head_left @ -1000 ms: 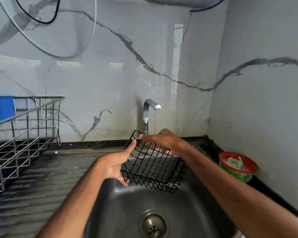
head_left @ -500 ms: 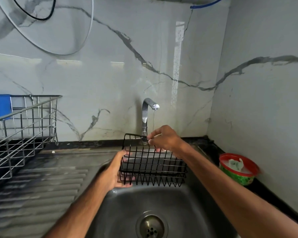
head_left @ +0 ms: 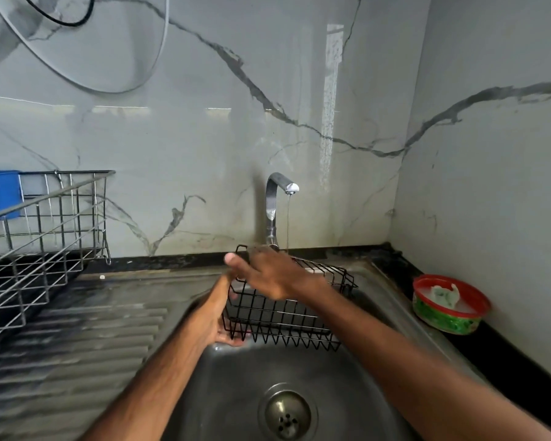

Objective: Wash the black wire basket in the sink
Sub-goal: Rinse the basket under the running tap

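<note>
The rectangular black wire basket (head_left: 287, 316), with its zigzag lower edge, hangs over the smooth steel sink (head_left: 229, 393) below a thin stream from the curved chrome tap (head_left: 272, 211). The left hand (head_left: 213, 316) grips its left end, fingers curled underneath. The right hand (head_left: 268, 275) lies across the top rim, fingers stretched nearly straight.

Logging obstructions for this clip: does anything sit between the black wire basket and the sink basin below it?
Nothing visible does. The left hand grips the black wire basket at its left end, the right hand lies across its top, and the sink beneath shows only its drain.
</note>
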### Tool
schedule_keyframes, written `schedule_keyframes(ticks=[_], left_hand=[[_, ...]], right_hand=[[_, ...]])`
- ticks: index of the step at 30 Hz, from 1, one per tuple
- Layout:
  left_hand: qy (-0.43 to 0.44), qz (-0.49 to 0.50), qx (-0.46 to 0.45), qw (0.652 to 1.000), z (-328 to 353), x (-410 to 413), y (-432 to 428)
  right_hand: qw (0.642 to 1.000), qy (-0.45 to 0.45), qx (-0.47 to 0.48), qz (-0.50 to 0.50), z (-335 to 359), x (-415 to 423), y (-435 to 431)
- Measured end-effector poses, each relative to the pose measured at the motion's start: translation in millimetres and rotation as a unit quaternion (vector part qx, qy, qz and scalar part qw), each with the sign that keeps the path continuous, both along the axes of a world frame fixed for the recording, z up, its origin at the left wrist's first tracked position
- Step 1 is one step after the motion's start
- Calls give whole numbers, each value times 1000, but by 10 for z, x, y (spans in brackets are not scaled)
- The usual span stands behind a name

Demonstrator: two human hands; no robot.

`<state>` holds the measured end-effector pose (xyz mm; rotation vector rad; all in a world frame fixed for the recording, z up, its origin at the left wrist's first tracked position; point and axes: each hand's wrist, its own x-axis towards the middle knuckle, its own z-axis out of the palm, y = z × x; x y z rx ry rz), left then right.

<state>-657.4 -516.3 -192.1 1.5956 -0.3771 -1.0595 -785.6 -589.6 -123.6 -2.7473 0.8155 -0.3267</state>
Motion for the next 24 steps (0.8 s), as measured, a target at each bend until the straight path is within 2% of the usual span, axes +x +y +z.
schedule_keyframes(ticks=[2, 6, 9, 12, 16, 20, 24], left_hand=[[2, -6, 9, 1000, -12, 38, 0], [-10, -22, 9, 1000, 66, 57, 27], [-9, -17, 12, 1000, 94, 74, 68], [-25, -9, 8, 1000, 111, 81, 85], [-40, -24, 20, 999, 129, 4, 65], [-48, -13, 22, 999, 97, 30, 46], [-30, 3, 22, 999, 123, 11, 79]], right_hand=[[1000, 7, -23, 19, 9, 23, 87], [999, -12, 2, 52, 40, -213, -6], [999, 12, 32, 14, 30, -561, -187], [994, 18, 103, -37, -21, -879, -360], [991, 31, 80, -99, -28, -805, -339], [995, -45, 85, 15, 82, -367, 43], [999, -5, 29, 43, 157, 15, 169]])
